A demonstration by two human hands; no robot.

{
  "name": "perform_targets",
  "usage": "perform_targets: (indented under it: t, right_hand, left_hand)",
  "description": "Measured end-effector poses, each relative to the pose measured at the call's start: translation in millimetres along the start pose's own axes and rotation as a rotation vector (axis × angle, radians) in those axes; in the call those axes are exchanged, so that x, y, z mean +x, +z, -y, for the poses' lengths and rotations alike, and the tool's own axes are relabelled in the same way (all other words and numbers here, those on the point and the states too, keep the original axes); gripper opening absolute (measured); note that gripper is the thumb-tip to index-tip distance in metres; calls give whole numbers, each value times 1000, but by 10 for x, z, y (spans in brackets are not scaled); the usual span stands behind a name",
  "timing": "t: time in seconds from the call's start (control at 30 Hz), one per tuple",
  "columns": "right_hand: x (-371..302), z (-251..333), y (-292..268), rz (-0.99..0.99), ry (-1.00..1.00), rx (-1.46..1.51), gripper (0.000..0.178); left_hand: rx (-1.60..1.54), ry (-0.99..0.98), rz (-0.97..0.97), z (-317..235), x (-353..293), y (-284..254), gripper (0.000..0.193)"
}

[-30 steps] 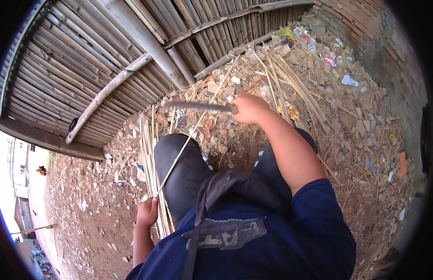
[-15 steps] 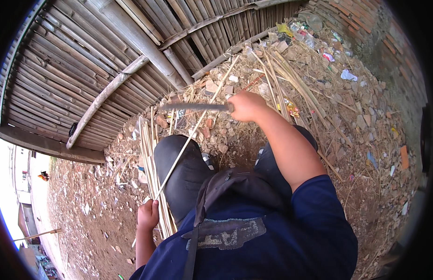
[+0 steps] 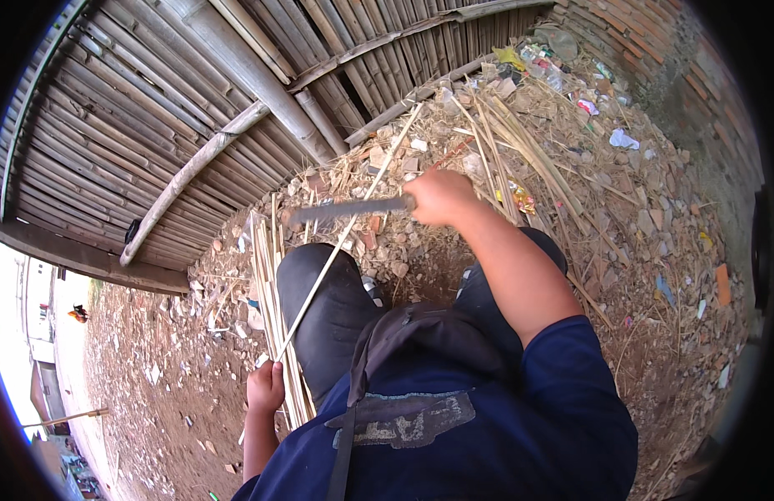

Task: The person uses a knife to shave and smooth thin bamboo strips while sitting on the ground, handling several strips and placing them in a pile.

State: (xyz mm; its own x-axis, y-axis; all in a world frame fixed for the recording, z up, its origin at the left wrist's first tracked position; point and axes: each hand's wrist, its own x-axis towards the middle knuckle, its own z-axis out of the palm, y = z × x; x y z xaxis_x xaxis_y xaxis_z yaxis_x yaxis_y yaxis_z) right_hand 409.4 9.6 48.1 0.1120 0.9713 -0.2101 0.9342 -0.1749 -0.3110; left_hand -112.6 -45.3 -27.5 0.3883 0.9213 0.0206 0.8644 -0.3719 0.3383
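Observation:
My right hand [image 3: 443, 198] is closed round the handle of a long dark-bladed knife [image 3: 345, 210]. Its blade points left, blurred by motion, and lies across a thin bamboo strip [image 3: 320, 275]; whether the two touch I cannot tell. The near end of that strip is pinched in my left hand [image 3: 265, 386], low beside my left thigh. From there the strip slants up over my left knee to the rubble ahead. A bundle of pale bamboo strips [image 3: 268, 275] lies along the outside of my left leg.
More split bamboo strips [image 3: 533, 150] lie on the ground ahead to the right. A bamboo-slat wall [image 3: 145, 125] rises at the far left, a brick wall [image 3: 654, 50] at the far right. Stones, broken brick and litter [image 3: 623, 139] cover the ground.
My right hand has shifted slightly nearer and the knife blade has come down along the strip toward me. My left hand stays where it was, holding the strip.

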Motion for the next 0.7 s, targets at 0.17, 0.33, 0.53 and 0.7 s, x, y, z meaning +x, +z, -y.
perform_targets:
  t: [0.17, 0.33, 0.53, 0.7]
  right_hand:
    - [350, -507, 305, -14, 114, 253, 21]
    - [325, -435, 232, -148, 129, 229, 35]
    - [113, -248, 110, -112, 25, 75, 22]
    - [-19, 153, 147, -10, -168, 23, 17]
  left_hand:
    - [35, 37, -52, 317, -83, 41, 42]
    - [70, 5, -9, 149, -85, -163, 45]
    - [-14, -56, 10, 132, -99, -85, 49]
    - [23, -99, 39, 170, -69, -122, 50]
